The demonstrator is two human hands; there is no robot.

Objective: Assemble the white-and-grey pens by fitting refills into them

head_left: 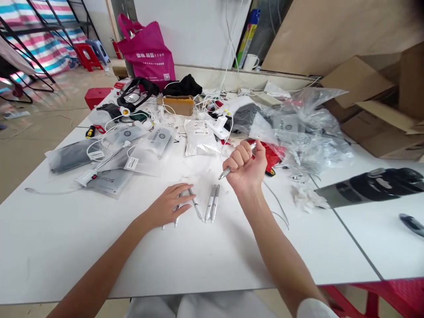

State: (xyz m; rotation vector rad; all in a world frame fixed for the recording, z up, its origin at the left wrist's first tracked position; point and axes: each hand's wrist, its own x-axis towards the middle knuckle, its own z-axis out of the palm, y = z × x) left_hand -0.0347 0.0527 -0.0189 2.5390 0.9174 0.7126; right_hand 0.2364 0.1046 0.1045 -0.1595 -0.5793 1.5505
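Several silver-and-white pens lie on the white table [149, 260]. Two of them, a left pen [210, 204] and a right pen [215, 204], rest side by side. A tilted pen [197, 206] lies just left of that pair, its upper end by the fingers of my left hand [170, 205]. That hand is spread flat over more pens, which it partly covers. Raised above the table on the right, my right hand [247, 165] is a fist around a pen [224, 173], whose tip points down and to the left.
Plastic-bagged items [124, 154], a white packet [200, 138] and tangled cables cover the back of the table. To the right are clear plastic bags [311, 128], a crumpled tissue [306, 198], a dark bottle [371, 187] and cardboard boxes [380, 128]. A magenta bag [149, 55] stands behind.
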